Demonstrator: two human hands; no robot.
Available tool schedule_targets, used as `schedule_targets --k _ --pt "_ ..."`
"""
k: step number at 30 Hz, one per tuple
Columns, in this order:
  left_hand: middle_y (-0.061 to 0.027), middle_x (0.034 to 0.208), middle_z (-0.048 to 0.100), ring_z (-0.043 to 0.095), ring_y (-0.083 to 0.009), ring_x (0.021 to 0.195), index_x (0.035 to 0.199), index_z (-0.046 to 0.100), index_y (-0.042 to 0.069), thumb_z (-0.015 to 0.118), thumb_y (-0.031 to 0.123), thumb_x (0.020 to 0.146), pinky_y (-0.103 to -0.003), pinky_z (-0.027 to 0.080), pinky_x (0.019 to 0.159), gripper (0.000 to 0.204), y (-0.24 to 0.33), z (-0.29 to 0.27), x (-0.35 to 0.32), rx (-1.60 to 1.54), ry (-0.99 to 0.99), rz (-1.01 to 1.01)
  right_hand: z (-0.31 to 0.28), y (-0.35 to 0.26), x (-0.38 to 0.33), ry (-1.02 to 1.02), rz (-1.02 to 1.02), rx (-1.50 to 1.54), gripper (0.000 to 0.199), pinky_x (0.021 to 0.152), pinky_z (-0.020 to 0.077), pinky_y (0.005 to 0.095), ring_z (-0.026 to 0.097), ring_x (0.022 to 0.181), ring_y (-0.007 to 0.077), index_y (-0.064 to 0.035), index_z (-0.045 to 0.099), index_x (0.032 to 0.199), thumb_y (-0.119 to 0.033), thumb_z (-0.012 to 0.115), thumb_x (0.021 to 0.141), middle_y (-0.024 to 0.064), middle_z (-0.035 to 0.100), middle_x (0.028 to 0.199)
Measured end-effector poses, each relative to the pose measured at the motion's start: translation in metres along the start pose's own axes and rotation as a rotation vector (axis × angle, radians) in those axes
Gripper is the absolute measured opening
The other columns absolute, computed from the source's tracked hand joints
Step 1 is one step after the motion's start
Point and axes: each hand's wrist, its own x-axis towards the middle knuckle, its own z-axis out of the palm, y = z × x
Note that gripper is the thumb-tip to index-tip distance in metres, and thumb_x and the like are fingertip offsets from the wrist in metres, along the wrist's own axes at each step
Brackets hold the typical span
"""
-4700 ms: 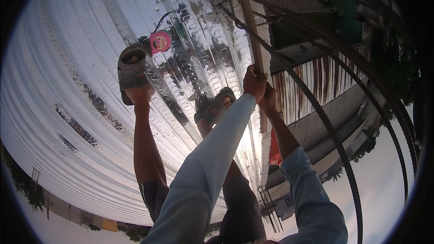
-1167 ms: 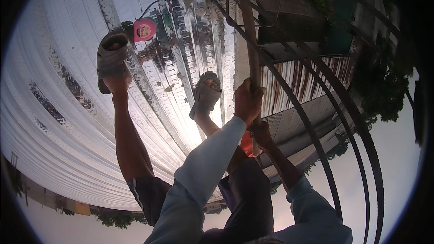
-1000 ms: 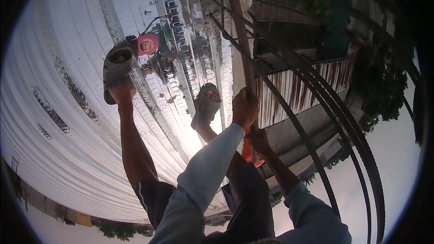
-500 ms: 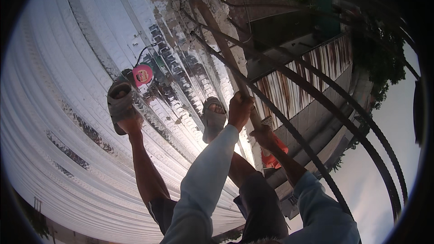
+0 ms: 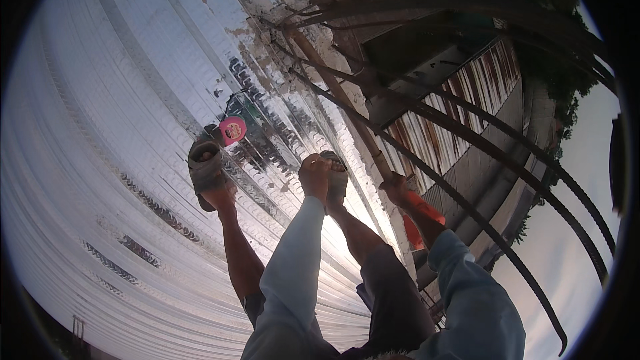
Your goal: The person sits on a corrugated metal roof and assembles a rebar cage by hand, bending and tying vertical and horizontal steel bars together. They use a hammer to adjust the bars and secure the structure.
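Observation:
My right hand (image 5: 395, 189) is closed around the lower end of a long brown bar (image 5: 340, 97), which slants along the edge of the metal roof. Well left of that bar, my left hand (image 5: 315, 178) hangs over my right sandal (image 5: 338, 183). Its fingers are curled in, and whatever they may hold is hidden. Ahead of my left sandal (image 5: 205, 163) lies a pink rounded case (image 5: 233, 131) with a pale label and a dark cord, resembling a tape measure. An orange-red object (image 5: 422, 219) shows beneath my right forearm; its kind is unclear.
Ribbed, shiny roof sheets (image 5: 127, 127) spread under my feet and to the left. Dark ribbed steel rods (image 5: 460, 130) arch out past the roof edge on the right. Beyond the edge, lower down, is a rusty corrugated roof (image 5: 460, 110).
My left hand has let go of the brown bar and moved left, over my right foot. My right hand stays on the bar. The whole view has shifted slightly.

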Motion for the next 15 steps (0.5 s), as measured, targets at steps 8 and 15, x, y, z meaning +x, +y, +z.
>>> schedule_targets --k 8,15 --pt "-0.009 0.087 0.065 0.063 -0.0167 0.077 0.108 0.063 -0.001 0.055 0.005 0.09 -0.029 0.051 0.067 0.02 -0.058 -0.023 0.001 0.072 0.012 0.086 -0.022 -0.011 0.025 0.045 -0.016 -0.229 0.03 0.058 0.049 0.0426 0.065 0.063 0.0292 0.0013 0.061 0.082 -0.023 0.075 0.071 0.017 0.063 0.067" --pt "-0.0091 0.092 0.071 0.067 -0.0141 0.079 0.106 0.068 0.002 0.059 0.005 0.089 -0.027 0.052 0.068 0.02 -0.091 -0.034 -0.022 0.174 0.011 -0.041 -0.025 -0.001 -0.012 0.001 -0.032 -0.181 0.014 0.058 0.0499 0.045 0.064 0.064 0.0376 -0.0031 0.067 0.076 -0.014 0.074 0.072 0.0197 0.062 0.077"
